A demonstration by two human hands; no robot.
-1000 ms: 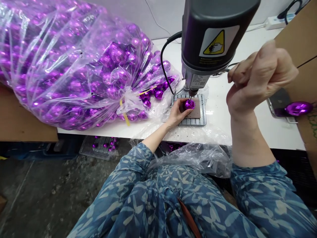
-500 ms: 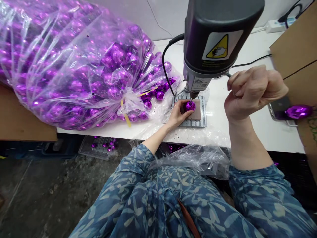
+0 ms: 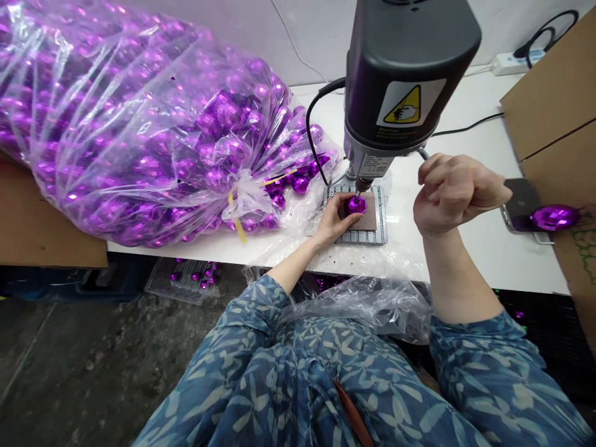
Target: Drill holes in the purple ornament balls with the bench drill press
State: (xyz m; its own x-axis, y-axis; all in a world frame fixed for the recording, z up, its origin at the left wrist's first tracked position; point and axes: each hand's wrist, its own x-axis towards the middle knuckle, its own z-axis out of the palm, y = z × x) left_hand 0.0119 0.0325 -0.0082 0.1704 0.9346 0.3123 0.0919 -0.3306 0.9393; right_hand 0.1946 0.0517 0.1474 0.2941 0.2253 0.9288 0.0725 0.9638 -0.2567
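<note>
My left hand [image 3: 336, 218] grips a shiny purple faceted ball [image 3: 356, 205] between thumb and fingers. The ball rests on a brown board [image 3: 367, 220] laid over the grey slotted metal base [image 3: 379, 234] of a bench drill press [image 3: 410, 68]. The drill's chuck [image 3: 364, 184] is right above the ball, its bit meeting the ball's top. My right hand [image 3: 454, 194] is closed in a fist around the end of the drill's feed lever [image 3: 423, 153], whose grip is hidden by the fingers.
A big clear bag [image 3: 139, 136] of purple balls fills the left of the white table [image 3: 484, 248]. At right are a phone [image 3: 519, 202], a purple faceted ornament [image 3: 555, 217] and cardboard boxes [image 3: 549, 118]. Plastic film [image 3: 367, 304] hangs over the front edge.
My right hand has come slightly lower and to the left with the lever. My left hand still holds the ball under the bit; the whole view has shifted a little.
</note>
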